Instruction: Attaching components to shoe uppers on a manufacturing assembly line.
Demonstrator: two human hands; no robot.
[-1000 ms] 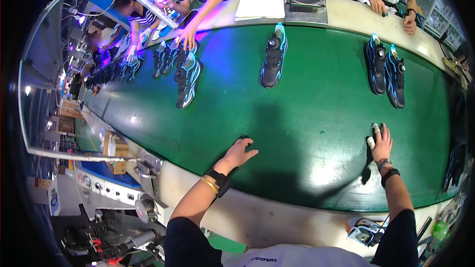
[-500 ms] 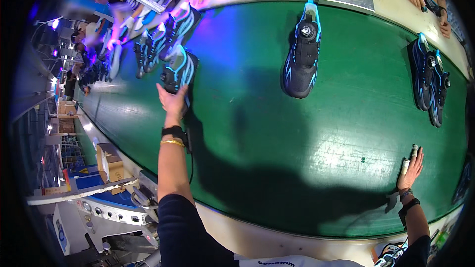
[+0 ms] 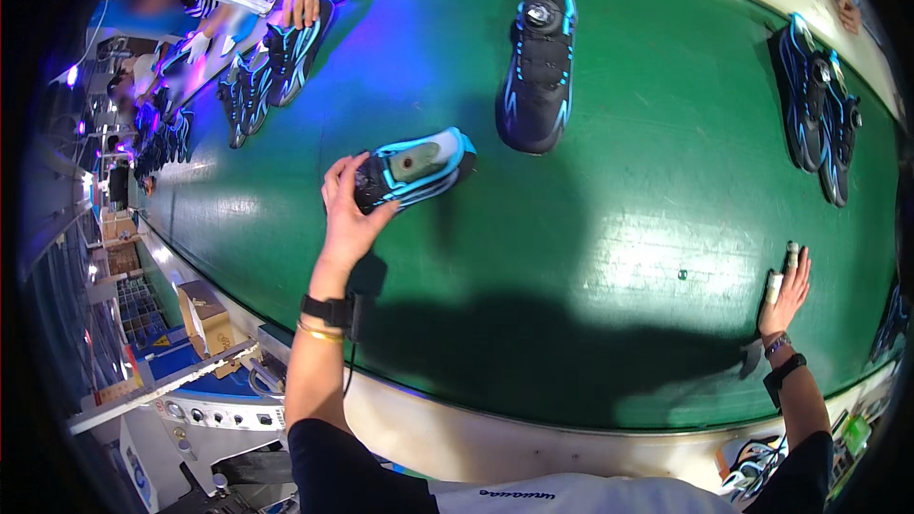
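A shoe factory line is shown: blue-and-black sneakers are spaced along a green conveyor belt, workers' hands are seen opposite, and control machinery is mounted alongside.

Bare forearms under short dark sleeves, black wristbands on both wrists, a gold bangle on the left.

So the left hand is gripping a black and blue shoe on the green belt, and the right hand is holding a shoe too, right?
Not quite. In the head view the left hand does grip the shoe on the green belt, but the right hand holds no shoe; it rests flat on the belt.
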